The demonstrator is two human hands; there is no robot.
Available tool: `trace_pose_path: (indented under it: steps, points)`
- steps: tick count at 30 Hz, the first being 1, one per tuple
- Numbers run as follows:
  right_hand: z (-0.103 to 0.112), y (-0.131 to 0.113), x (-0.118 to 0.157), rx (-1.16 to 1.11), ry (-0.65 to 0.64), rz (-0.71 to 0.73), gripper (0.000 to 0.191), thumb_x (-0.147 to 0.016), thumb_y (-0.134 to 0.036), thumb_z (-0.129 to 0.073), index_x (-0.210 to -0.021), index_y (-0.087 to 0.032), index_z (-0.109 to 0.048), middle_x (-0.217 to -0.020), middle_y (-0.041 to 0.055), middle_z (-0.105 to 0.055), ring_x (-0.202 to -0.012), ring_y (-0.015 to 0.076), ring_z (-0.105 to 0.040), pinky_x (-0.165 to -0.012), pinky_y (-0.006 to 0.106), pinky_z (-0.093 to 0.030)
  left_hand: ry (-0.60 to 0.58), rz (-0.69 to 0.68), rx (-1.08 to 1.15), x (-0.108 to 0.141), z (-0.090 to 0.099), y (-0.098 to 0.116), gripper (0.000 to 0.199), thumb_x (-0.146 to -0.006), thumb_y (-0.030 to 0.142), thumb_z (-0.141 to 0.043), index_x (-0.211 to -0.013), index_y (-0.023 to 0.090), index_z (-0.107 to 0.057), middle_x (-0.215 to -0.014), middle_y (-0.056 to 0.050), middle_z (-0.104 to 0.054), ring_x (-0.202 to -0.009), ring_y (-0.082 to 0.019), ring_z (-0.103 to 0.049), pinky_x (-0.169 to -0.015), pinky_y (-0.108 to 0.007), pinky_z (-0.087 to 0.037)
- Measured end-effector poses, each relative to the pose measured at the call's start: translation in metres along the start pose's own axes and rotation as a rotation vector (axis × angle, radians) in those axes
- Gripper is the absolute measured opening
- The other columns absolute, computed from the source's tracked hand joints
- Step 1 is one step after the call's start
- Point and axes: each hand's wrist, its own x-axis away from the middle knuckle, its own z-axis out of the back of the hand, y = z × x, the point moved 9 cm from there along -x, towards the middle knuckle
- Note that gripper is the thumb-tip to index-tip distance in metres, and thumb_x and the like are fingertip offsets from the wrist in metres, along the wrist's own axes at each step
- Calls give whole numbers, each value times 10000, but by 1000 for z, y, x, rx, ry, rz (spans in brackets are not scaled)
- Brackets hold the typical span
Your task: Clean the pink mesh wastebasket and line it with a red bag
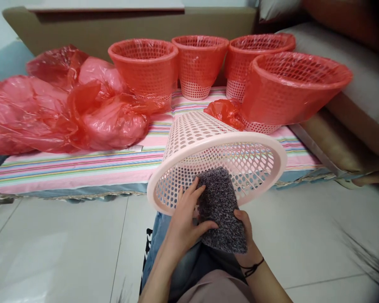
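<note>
A dark grey fuzzy cloth (221, 210), folded into a pad, is held between my two hands in front of the basket's mouth. My left hand (188, 214) grips its left edge, thumb across the front and fingers near the top. On the lower right edge, my right hand (245, 225) has its thumb on the front, while its other fingers are hidden behind the cloth. A pale pink perforated plastic basket (192, 130) lies tilted on its side, its open rim facing me, partly over the bench edge and above my lap.
Several baskets lined with red plastic bags, including one at the right (278, 97), stand on the striped bench cover (97, 170). Red plastic bags (50, 109) with pink contents lie at the left. A crumpled red bag (225, 112) sits behind the pink basket. Cushions (344, 75) lie at the right.
</note>
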Motion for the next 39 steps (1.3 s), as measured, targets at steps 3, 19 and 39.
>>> trace_pose_path:
  steps: [3, 19, 39]
  points:
    - [4, 3, 1, 47, -23, -3, 465, -657, -575, -607, -919, -223, -762, -964, 87, -764, -1188, 364, -598, -1019, 539, -480, -64, -29, -39, 1, -5, 0, 968, -694, 511, -784, -1488, 293, -275, -1617, -190, -224, -1492, -348, -220, -1172, -608, -255]
    - [-39, -91, -17, 1083, -141, 672, 649, -832, -335, -665, -1445, -324, -451, -1598, -2, -301, -1494, 245, -228, -1231, 467, -177, 1002, -372, -418, 68, 82, 33, 875, -664, 192, -852, -1417, 316, -424, -1486, -58, -447, -1398, -237, -405, -1167, -410, -335]
    - [-71, -27, -94, 2089, 3, 468, 729, -838, -357, -509, -1532, -347, -286, -1607, -37, -280, -1274, 391, -390, -974, 532, -387, 1152, 249, 168, 53, 66, -77, 417, -862, 373, -652, -1237, 221, -556, -1234, -96, -631, -1162, -220, -609, -1033, -371, -460]
